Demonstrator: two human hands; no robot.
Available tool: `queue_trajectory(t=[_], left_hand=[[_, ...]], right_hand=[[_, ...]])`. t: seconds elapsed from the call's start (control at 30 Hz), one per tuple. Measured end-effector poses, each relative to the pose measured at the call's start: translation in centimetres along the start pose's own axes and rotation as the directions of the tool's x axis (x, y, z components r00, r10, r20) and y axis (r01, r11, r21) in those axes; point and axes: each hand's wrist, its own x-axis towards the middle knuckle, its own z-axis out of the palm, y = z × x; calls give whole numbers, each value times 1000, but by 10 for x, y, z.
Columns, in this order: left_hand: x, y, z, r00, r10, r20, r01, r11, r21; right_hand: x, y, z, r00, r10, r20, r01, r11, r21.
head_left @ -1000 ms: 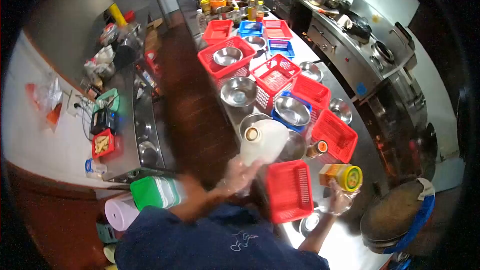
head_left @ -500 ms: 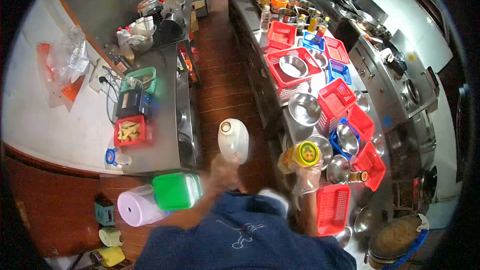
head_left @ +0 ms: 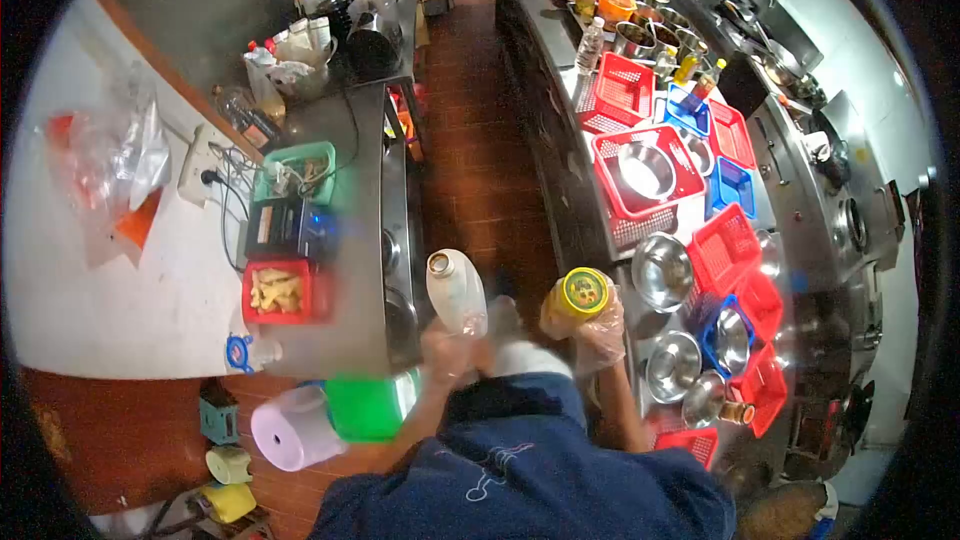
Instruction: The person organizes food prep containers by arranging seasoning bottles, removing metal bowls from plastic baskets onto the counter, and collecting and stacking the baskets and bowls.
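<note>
My left hand (head_left: pixel 455 352), in a clear plastic glove, is closed around a whitish plastic bottle (head_left: pixel 461 296) that has no cap on its mouth. In my right hand (head_left: pixel 604 328), also in a clear glove, is a jar with a yellow lid (head_left: pixel 585 292) and a picture on top. The jar's body is mostly hidden by the lid and my fingers. Both are held up in front of my body, above the aisle floor, the bottle left of the jar and apart from it.
The right counter carries red baskets (head_left: pixel 727 248), blue baskets (head_left: pixel 731 187) and several steel bowls (head_left: pixel 661 272). On the left counter (head_left: pixel 360 185) are a red basket of ginger-like pieces (head_left: pixel 275 292) and a black device (head_left: pixel 285 228). A green-lidded bin (head_left: pixel 365 407) and pink stool (head_left: pixel 296 435) stand below.
The view has turned, so the counters appear shifted to the right. My right hand, still holding the jar, has come away from the right counter's bowls, nearer the bottle. Both holds are unchanged.
</note>
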Motion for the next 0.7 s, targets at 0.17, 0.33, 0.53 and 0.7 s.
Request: queue_trajectory(t=[0.17,0.33,0.53,0.7], left_hand=[[99,20,14,995,101,-15,-95,970,224],[210,66,36,979,-199,-41,203,968,144],[310,60,68,988,-155,-8,155,984,85],[381,25,97,984,-175,-39,178,978,106]], right_hand=[[101,23,26,997,-13,80,14,1000,-4],[196,-3,52,993,-98,65,110,969,-220],[289,0,54,989,-73,126,115,924,-365],[355,16,64,996,-11,93,33,972,-234]])
